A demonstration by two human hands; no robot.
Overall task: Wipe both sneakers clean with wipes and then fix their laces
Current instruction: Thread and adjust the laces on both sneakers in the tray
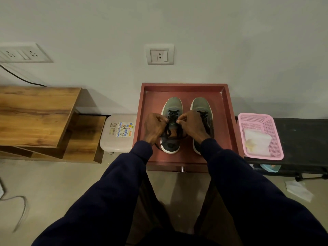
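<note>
Grey wall (177, 23), red tray (152, 103) under sneakers (173, 105)

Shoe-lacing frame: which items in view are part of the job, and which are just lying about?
In the job:
- left hand and right hand, pinching the laces
- sneaker being laced
- other sneaker
- red tray under both
- wipes in the pink basket

Lying about:
- white plastic box
- wooden shelf
- wall socket
- white sheet on the floor
</note>
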